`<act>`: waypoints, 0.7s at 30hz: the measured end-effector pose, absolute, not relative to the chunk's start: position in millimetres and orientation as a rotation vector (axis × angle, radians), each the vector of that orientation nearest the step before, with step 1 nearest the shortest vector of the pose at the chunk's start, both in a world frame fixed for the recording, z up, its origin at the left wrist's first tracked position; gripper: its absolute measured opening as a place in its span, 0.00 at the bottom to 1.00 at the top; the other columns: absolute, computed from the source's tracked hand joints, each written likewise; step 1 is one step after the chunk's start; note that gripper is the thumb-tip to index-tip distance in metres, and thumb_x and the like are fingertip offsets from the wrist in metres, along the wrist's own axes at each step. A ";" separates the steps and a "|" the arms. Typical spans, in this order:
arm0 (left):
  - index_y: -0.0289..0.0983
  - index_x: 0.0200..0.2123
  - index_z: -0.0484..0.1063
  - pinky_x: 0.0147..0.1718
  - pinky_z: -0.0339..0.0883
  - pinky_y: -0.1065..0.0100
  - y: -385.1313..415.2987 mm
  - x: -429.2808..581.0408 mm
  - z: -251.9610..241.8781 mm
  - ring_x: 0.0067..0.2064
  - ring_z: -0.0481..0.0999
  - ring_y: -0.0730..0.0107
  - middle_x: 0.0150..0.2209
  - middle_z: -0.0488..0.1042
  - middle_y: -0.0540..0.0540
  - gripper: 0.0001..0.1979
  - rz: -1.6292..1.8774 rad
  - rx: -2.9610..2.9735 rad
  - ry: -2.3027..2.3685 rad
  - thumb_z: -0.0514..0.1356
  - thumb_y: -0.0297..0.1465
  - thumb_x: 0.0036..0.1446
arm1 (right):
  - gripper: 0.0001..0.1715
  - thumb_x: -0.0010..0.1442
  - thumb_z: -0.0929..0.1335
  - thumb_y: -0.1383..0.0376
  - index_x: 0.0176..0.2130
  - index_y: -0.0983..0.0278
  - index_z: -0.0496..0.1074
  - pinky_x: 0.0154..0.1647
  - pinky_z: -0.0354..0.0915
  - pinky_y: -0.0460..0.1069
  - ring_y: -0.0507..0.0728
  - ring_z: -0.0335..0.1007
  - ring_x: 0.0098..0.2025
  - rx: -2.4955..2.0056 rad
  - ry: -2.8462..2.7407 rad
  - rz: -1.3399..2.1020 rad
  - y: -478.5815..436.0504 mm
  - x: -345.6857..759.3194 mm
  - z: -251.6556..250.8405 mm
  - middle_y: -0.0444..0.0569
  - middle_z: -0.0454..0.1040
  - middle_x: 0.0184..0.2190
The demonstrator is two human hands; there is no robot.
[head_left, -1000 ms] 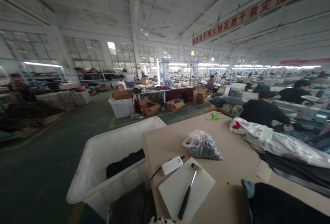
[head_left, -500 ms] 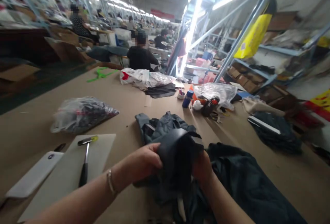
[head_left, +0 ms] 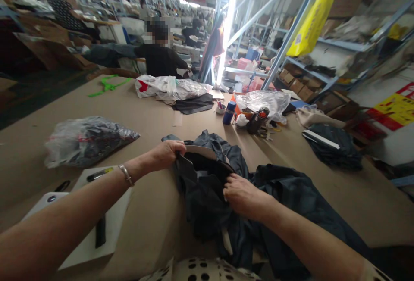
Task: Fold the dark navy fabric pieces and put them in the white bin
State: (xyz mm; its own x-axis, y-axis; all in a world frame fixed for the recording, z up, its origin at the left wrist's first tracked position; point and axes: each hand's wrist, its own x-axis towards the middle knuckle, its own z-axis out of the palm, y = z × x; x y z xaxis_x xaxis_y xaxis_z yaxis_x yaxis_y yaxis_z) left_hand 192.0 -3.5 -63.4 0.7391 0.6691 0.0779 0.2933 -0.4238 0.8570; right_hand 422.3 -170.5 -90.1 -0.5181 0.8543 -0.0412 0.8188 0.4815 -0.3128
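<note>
A dark blue-grey garment lies bunched on the brown table, its opening spread and showing a dark inside with a beige edge. My left hand pinches the left rim of that opening. At the right rim, my right hand has its fingers closed on the cloth. More dark cloth spreads out to the right. On the left, a hammer rests on a white board, partly hidden by my left forearm. Beside it is a white object with a round dark mark.
A clear plastic bag sits at left. Farther back are plastic-wrapped goods, a blue bottle, a dark flask and a small cup. Folded dark garments lie at right. A person sits beyond the table.
My hands have moved apart, the left one up and to the left, the right one with its fingers now in view. The garment's opening is spread wider. The view has shifted slightly.
</note>
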 end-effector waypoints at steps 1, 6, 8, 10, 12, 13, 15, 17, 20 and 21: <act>0.34 0.14 0.65 0.28 0.57 0.73 -1.5 191.7 -64.1 0.27 0.63 0.75 0.22 0.66 0.50 0.05 0.542 2.048 0.710 0.53 0.21 0.34 | 0.03 0.51 0.68 0.71 0.26 0.67 0.72 0.50 0.61 0.56 0.57 0.69 0.34 -1.452 -2.655 0.481 -168.0 430.7 -73.5 0.50 0.74 0.25; 0.33 0.21 0.70 0.28 0.62 0.71 -10.0 215.2 -58.7 0.29 0.68 0.71 0.28 0.71 0.46 0.04 0.641 1.789 0.668 0.56 0.27 0.41 | 0.19 0.63 0.59 0.63 0.35 0.69 0.75 0.33 0.64 0.43 0.50 0.67 0.28 -1.308 -2.277 0.724 -159.4 444.5 -19.1 0.43 0.73 0.27; 0.33 0.22 0.70 0.27 0.62 0.71 -13.1 228.3 -56.6 0.29 0.67 0.71 0.26 0.71 0.47 0.04 0.619 1.788 0.663 0.57 0.28 0.41 | 0.18 0.60 0.62 0.63 0.30 0.69 0.76 0.34 0.64 0.43 0.51 0.67 0.28 -1.338 -2.311 0.637 -155.1 436.7 -19.1 0.44 0.74 0.26; 0.33 0.17 0.69 0.28 0.61 0.72 -13.2 236.6 -56.0 0.29 0.67 0.71 0.25 0.70 0.47 0.04 0.575 1.869 0.637 0.57 0.27 0.39 | 0.12 0.56 0.66 0.67 0.24 0.67 0.76 0.42 0.63 0.47 0.54 0.68 0.31 -1.377 -2.420 0.516 -150.5 428.6 -21.0 0.46 0.75 0.24; 0.33 0.16 0.69 0.31 0.62 0.71 -11.8 239.6 -55.7 0.30 0.68 0.70 0.26 0.71 0.46 0.05 0.513 1.905 0.563 0.58 0.27 0.39 | 0.07 0.55 0.67 0.69 0.29 0.64 0.76 0.49 0.58 0.52 0.56 0.69 0.36 -1.373 -2.485 0.433 -146.2 426.4 -17.0 0.49 0.75 0.26; 0.33 0.17 0.70 0.33 0.63 0.71 -11.4 239.9 -55.3 0.31 0.69 0.69 0.27 0.71 0.46 0.05 0.489 1.873 0.503 0.59 0.28 0.39 | 0.07 0.57 0.66 0.68 0.33 0.63 0.76 0.49 0.58 0.52 0.56 0.69 0.37 -1.369 -2.493 0.417 -143.9 428.1 -12.8 0.49 0.76 0.29; 0.33 0.22 0.73 0.38 0.64 0.68 -13.7 241.2 -53.5 0.35 0.71 0.65 0.31 0.73 0.45 0.06 0.462 1.737 0.379 0.61 0.31 0.39 | 0.10 0.61 0.64 0.64 0.38 0.62 0.74 0.46 0.59 0.49 0.54 0.68 0.38 -1.398 -2.420 0.414 -138.7 435.2 -4.6 0.48 0.75 0.33; 0.34 0.24 0.73 0.40 0.64 0.67 -20.9 246.7 -50.6 0.37 0.71 0.64 0.33 0.73 0.45 0.07 0.452 1.556 0.297 0.63 0.31 0.39 | 0.11 0.61 0.64 0.62 0.34 0.64 0.74 0.44 0.59 0.47 0.53 0.66 0.41 -1.416 -2.276 0.481 -133.0 442.6 -2.7 0.49 0.73 0.38; 0.34 0.22 0.71 0.39 0.65 0.66 -36.7 262.5 -45.8 0.36 0.72 0.65 0.31 0.73 0.46 0.06 0.371 1.318 0.241 0.65 0.29 0.38 | 0.09 0.58 0.66 0.62 0.32 0.66 0.72 0.42 0.60 0.47 0.53 0.65 0.40 -1.379 -2.104 0.815 -130.4 449.2 -14.2 0.47 0.71 0.38; 0.33 0.22 0.71 0.38 0.66 0.66 -41.0 268.1 -44.9 0.35 0.73 0.65 0.31 0.73 0.46 0.07 0.360 1.261 0.260 0.65 0.29 0.38 | 0.10 0.57 0.67 0.61 0.32 0.66 0.72 0.38 0.61 0.46 0.52 0.65 0.36 -1.393 -2.021 0.956 -133.2 452.3 -19.2 0.44 0.70 0.34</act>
